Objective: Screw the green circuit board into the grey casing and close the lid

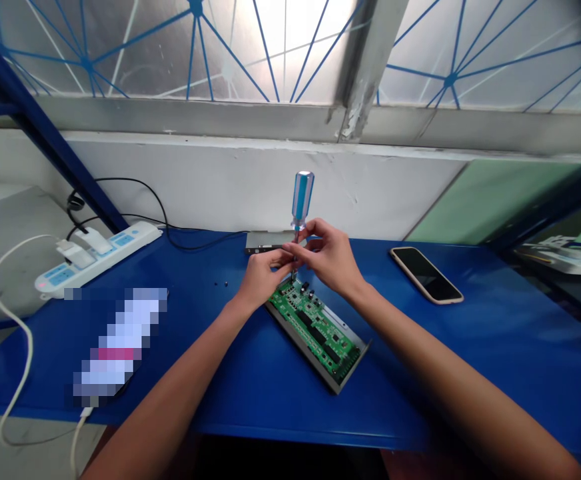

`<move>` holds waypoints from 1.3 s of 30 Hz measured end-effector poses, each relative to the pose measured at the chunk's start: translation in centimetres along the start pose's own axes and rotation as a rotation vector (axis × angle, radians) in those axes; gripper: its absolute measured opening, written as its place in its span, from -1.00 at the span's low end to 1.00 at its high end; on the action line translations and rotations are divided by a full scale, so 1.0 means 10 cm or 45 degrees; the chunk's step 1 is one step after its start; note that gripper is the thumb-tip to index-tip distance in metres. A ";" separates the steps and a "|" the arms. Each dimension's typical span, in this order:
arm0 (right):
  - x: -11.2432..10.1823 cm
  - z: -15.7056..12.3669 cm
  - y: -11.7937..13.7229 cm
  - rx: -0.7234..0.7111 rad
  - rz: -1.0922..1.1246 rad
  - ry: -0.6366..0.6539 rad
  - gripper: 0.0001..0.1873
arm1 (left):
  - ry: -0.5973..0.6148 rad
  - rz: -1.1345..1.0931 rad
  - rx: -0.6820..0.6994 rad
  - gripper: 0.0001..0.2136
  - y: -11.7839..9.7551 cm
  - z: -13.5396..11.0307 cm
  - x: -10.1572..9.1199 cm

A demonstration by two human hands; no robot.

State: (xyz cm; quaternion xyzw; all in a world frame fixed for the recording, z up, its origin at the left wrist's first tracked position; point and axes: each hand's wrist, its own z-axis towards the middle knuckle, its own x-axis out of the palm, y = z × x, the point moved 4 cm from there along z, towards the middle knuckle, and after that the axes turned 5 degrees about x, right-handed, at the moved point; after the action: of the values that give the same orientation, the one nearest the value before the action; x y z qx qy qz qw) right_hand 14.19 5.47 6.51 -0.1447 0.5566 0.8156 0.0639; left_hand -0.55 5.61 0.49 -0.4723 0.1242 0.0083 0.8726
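A screwdriver [302, 200] with a clear and blue striped handle stands nearly upright over the far end of a green circuit board [315, 327]. My right hand [333, 257] has its fingers closed around the shaft, just below the handle. Lower down, the fingertips of my left hand [260, 277] pinch at the same shaft, close to the board. My fingers partly hide the tip and whatever lies under it. The board sits in a grey metal tray [303, 351] lying diagonally on the blue table [240, 387].
Behind my hands lies a flat grey metal case [265, 241]. Two tiny dark parts, perhaps screws [226, 284], rest left of my left hand. A phone [428, 275] lies right, a blurred-out phone [120, 347] left on a white cable, near a power strip [100, 257].
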 end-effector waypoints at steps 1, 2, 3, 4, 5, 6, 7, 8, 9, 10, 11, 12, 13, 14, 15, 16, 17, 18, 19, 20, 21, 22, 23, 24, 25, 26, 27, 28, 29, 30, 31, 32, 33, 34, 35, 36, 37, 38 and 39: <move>0.00 0.00 0.00 0.001 -0.010 -0.019 -0.69 | -0.016 0.022 0.011 -0.81 0.00 0.00 0.01; -0.01 0.00 -0.01 -0.001 -0.025 -0.031 -0.70 | -0.030 0.050 0.020 -0.80 -0.01 0.00 0.01; -0.01 0.00 -0.01 -0.005 -0.040 -0.036 -0.72 | -0.044 0.079 0.024 -0.79 -0.01 0.01 0.02; -0.02 0.00 -0.01 -0.010 -0.053 -0.033 -0.73 | -0.059 0.104 0.020 -0.77 -0.02 0.01 0.02; -0.02 0.00 0.00 -0.017 -0.065 -0.027 -0.76 | -0.073 0.125 0.012 -0.75 -0.03 0.01 0.02; -0.02 0.00 0.00 -0.026 -0.076 -0.018 -0.79 | -0.085 0.141 0.001 -0.72 -0.03 0.01 0.02; -0.02 -0.01 0.01 -0.035 -0.089 -0.002 -0.82 | -0.091 0.151 -0.006 -0.71 -0.04 0.01 0.02; -0.02 -0.01 0.02 -0.043 -0.104 0.020 -0.83 | -0.086 0.155 -0.006 -0.71 -0.04 0.01 0.02; -0.01 -0.01 0.03 -0.053 -0.123 0.043 -0.83 | -0.063 0.149 0.000 -0.72 -0.05 0.01 0.02; -0.01 -0.02 0.05 -0.063 -0.142 0.066 -0.82 | -0.021 0.126 0.013 -0.73 -0.05 0.01 0.02; -0.01 -0.02 0.06 -0.072 -0.158 0.091 -0.81 | 0.037 0.088 0.027 -0.71 -0.05 0.01 0.02; 0.00 -0.02 0.07 -0.079 -0.168 0.122 -0.79 | 0.104 0.042 0.039 -0.69 -0.05 0.01 0.03; 0.00 -0.03 0.08 -0.084 -0.167 0.153 -0.77 | 0.172 -0.006 0.046 -0.68 -0.05 0.00 0.03; 0.00 -0.03 0.09 -0.086 -0.157 0.182 -0.75 | 0.232 -0.047 0.048 -0.69 -0.04 0.00 0.03; 0.00 -0.03 0.09 -0.084 -0.141 0.208 -0.74 | 0.275 -0.078 0.048 -0.71 -0.04 -0.01 0.02; 0.00 -0.03 0.09 -0.080 -0.127 0.227 -0.72 | 0.299 -0.095 0.045 -0.73 -0.03 -0.02 0.02; 0.00 -0.04 0.09 -0.075 -0.118 0.237 -0.71 | 0.305 -0.103 0.040 -0.75 -0.03 -0.02 0.01; 0.00 -0.04 0.09 -0.071 -0.116 0.237 -0.70 | 0.295 -0.101 0.033 -0.75 -0.02 -0.02 0.00; 0.01 -0.04 0.08 -0.068 -0.122 0.231 -0.70 | 0.270 -0.090 0.023 -0.75 -0.02 -0.02 -0.01; 0.01 -0.04 0.08 -0.068 -0.132 0.218 -0.70 | 0.232 -0.069 0.011 -0.75 -0.01 -0.02 -0.01; 0.01 -0.04 0.08 -0.067 -0.138 0.196 -0.70 | 0.188 -0.040 0.000 -0.75 -0.01 -0.02 -0.02; 0.01 -0.04 0.07 -0.064 -0.136 0.165 -0.71 | 0.141 -0.009 -0.008 -0.75 0.00 -0.02 -0.02; 0.02 -0.04 0.06 -0.056 -0.124 0.126 -0.73 | 0.097 0.020 -0.012 -0.76 0.00 -0.02 -0.02; 0.02 -0.03 0.05 -0.045 -0.108 0.079 -0.75 | 0.059 0.044 -0.011 -0.76 0.00 -0.01 -0.02; 0.01 -0.03 0.04 -0.033 -0.090 0.032 -0.77 | 0.031 0.062 -0.006 -0.75 0.00 -0.01 -0.01; 0.01 -0.03 0.03 -0.024 -0.076 -0.012 -0.77 | 0.012 0.073 -0.002 -0.74 -0.01 -0.01 0.00; 0.01 -0.03 0.03 -0.022 -0.068 -0.048 -0.78 | -0.004 0.079 0.002 -0.72 -0.01 -0.01 0.00; 0.01 -0.03 0.02 -0.025 -0.070 -0.077 -0.79 | -0.022 0.083 0.003 -0.70 -0.02 -0.01 0.01; 0.01 -0.04 0.02 -0.033 -0.083 -0.095 -0.81 | -0.042 0.090 0.000 -0.68 -0.03 0.00 0.01; 0.01 -0.04 0.02 -0.043 -0.102 -0.100 -0.83 | -0.067 0.100 -0.008 -0.67 -0.03 0.00 0.00; 0.01 -0.04 0.03 -0.052 -0.126 -0.097 -0.85 | -0.085 0.114 -0.020 -0.66 -0.04 0.00 0.00; 0.01 -0.05 0.03 -0.060 -0.153 -0.089 -0.87 | -0.097 0.134 -0.031 -0.66 -0.04 0.00 -0.01; 0.01 -0.05 0.03 -0.070 -0.179 -0.078 -0.89 | -0.099 0.157 -0.038 -0.67 -0.04 0.00 -0.02; 0.01 -0.05 0.04 -0.081 -0.203 -0.058 -0.91 | -0.088 0.171 -0.036 -0.69 -0.04 0.01 -0.02; 0.01 -0.05 0.05 -0.094 -0.221 -0.034 -0.91 | -0.060 0.169 -0.025 -0.72 -0.05 0.01 -0.02; 0.01 -0.05 0.05 -0.107 -0.234 -0.007 -0.90 | -0.013 0.147 -0.007 -0.75 -0.05 0.01 -0.02; 0.00 -0.05 0.06 -0.117 -0.245 0.018 -0.89 | 0.046 0.105 0.014 -0.76 -0.06 0.01 -0.02; 0.00 -0.05 0.06 -0.124 -0.255 0.042 -0.87 | 0.108 0.047 0.029 -0.75 -0.06 0.01 -0.01; 0.00 -0.05 0.06 -0.128 -0.265 0.061 -0.86 | 0.168 -0.012 0.034 -0.73 -0.06 0.00 -0.01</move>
State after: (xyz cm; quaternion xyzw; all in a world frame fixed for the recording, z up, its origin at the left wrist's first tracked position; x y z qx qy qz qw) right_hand 14.12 4.75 6.87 -0.2244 0.4984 0.8276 0.1276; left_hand -0.54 5.26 1.04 -0.4608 0.1791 -0.0286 0.8688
